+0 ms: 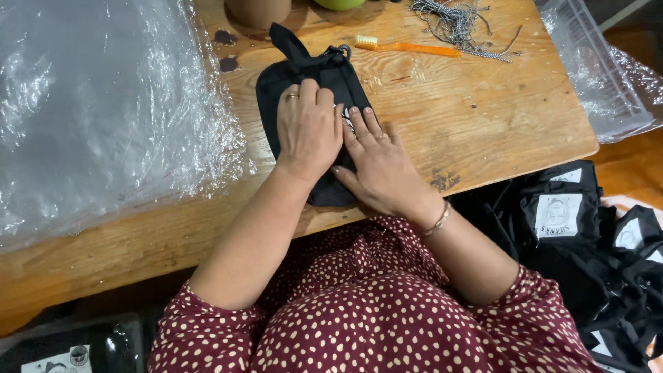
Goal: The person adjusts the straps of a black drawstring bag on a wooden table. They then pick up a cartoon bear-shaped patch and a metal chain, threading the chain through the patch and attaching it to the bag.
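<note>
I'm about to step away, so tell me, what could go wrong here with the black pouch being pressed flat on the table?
The pouch lies near the table's front edge under both the left hand and the right hand, so a pull could slide it off into the lap. Its strap reaches toward a brown cup, which a tug might tip. The plastic wrap beside it may creep over the pouch.

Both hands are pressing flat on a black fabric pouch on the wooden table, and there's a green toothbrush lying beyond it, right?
Not quite: the toothbrush is orange, not green, as the head view shows. The rest holds: left hand and right hand press flat on the black fabric pouch on the wooden table.
</note>
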